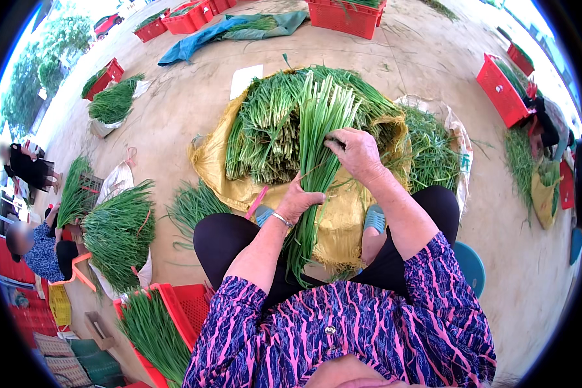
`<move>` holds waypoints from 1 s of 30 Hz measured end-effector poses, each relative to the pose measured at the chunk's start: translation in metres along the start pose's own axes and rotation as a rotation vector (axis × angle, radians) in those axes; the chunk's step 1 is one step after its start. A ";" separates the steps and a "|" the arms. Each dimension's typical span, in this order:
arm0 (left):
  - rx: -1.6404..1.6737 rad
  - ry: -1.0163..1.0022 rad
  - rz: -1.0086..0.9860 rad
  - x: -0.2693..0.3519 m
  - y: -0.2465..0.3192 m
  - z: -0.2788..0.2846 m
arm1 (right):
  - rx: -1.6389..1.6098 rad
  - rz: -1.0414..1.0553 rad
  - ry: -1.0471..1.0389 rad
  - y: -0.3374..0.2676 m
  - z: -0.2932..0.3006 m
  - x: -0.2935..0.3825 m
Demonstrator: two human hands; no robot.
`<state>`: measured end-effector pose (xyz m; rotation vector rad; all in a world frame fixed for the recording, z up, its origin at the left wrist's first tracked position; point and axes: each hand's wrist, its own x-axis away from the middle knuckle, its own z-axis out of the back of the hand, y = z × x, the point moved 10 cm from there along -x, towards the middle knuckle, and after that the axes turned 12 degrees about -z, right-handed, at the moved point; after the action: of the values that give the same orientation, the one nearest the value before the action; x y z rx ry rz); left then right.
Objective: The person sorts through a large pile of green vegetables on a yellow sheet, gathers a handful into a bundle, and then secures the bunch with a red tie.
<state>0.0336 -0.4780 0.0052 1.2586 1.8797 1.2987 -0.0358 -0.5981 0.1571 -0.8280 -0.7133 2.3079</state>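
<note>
My left hand (pixel 298 200) is wrapped around a bunch of long green chives (pixel 315 179), pale stem ends pointing away from me and leaf tips hanging over my lap. A thin brownish strand (pixel 315 168) crosses the bunch just above that hand. At the bunch's right side is my right hand (pixel 355 151), its fingers curled in against the leaves; whether it pinches anything is hidden. Beyond both hands, a large stack of chives (pixel 271 131) lies with cut ends towards me on a yellow woven sack (pixel 342 233) spread between my feet.
Loose green leaves (pixel 429 150) lie on a white sack at the right. More chives (pixel 194 203) rest on the floor beside my left knee. A red crate (pixel 189 300) of chives stands at lower left. A blue stool (pixel 470 269) is behind my right thigh. Other people work at both sides.
</note>
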 end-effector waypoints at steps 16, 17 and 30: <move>0.156 0.009 -0.056 -0.006 0.017 0.015 | -1.086 -0.083 -1.132 -0.053 0.011 0.044; 0.165 0.004 -0.059 -0.005 0.015 0.017 | -1.199 -0.030 -1.129 -0.055 0.023 0.042; -0.069 -0.113 -0.064 -0.003 -0.007 0.001 | -0.094 -0.009 0.036 -0.002 0.080 -0.033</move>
<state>0.0331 -0.4812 -0.0014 1.2011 1.7666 1.2229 -0.0699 -0.6413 0.2239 -0.9050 -0.8136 2.2598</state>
